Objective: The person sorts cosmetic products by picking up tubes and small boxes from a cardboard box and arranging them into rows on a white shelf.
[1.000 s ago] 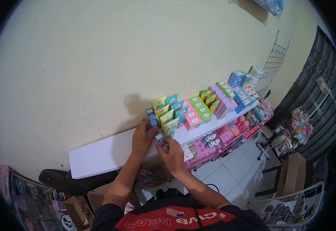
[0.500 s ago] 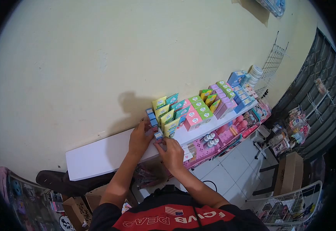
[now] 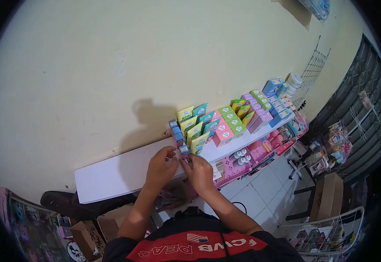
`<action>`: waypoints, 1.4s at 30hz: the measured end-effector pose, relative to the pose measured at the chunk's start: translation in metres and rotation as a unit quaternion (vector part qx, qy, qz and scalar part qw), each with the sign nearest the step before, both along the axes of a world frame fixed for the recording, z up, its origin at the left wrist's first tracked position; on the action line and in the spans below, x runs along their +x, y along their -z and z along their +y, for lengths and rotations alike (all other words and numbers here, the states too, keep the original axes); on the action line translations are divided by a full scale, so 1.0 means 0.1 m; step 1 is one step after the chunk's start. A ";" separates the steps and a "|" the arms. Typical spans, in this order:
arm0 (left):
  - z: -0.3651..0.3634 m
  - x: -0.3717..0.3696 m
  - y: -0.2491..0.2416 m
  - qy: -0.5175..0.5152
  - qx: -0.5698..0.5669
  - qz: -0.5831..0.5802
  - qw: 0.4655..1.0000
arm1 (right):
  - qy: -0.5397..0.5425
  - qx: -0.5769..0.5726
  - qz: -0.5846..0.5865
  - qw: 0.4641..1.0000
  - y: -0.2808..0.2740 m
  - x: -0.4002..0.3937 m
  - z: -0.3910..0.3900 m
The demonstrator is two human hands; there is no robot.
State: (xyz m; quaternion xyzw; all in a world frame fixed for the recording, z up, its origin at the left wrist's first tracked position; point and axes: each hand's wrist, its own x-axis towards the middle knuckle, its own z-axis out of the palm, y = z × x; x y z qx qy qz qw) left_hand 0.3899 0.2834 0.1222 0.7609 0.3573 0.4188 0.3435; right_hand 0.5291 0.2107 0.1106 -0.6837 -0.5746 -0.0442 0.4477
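A row of small blue boxes [image 3: 176,132] stands at the left end of the goods on the white shelf [image 3: 107,172]. My left hand [image 3: 160,168] is just left of the row, fingers curved, with a gap between thumb and fingertips and nothing seen in it. At the shelf's front edge, my right hand [image 3: 200,174] has its fingertips closed on the lower part of the front blue box [image 3: 184,149]; the exact contact is partly hidden. Yellow tubes [image 3: 194,131] stand upright right beside the blue boxes, with teal tubes [image 3: 210,126] behind them.
Farther right on the shelf are pink boxes [image 3: 222,134], green boxes [image 3: 236,126], purple boxes [image 3: 259,120] and more blue boxes [image 3: 280,114]. Below hangs a pink perforated rack [image 3: 229,172] holding white bottles [image 3: 241,157]. Cardboard boxes [image 3: 85,240] lie at lower left.
My left hand has come away from the blue boxes, down toward me, and its fingers have loosened. My right hand has shifted slightly right and stays at the front box. The view has shifted a little.
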 end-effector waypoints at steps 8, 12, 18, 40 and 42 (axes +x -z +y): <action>0.02 0.13 0.05 -0.012 -0.013 0.031 0.999 | -0.007 -0.036 -0.005 0.999 0.02 -0.01 0.04; 0.07 0.16 0.04 -0.016 -0.001 0.029 0.999 | -0.002 -0.037 -0.001 0.999 -0.02 -0.03 0.04; 0.13 0.20 0.07 -0.028 0.025 0.009 0.999 | -0.008 -0.020 0.016 1.000 -0.04 -0.05 -0.01; -0.83 -0.16 0.12 -0.128 0.107 0.020 0.986 | -0.201 -0.008 0.055 0.978 0.11 0.17 -0.66; -1.08 -0.25 0.19 -0.129 0.110 0.011 0.985 | -0.226 -0.011 0.062 0.972 0.18 0.21 -0.77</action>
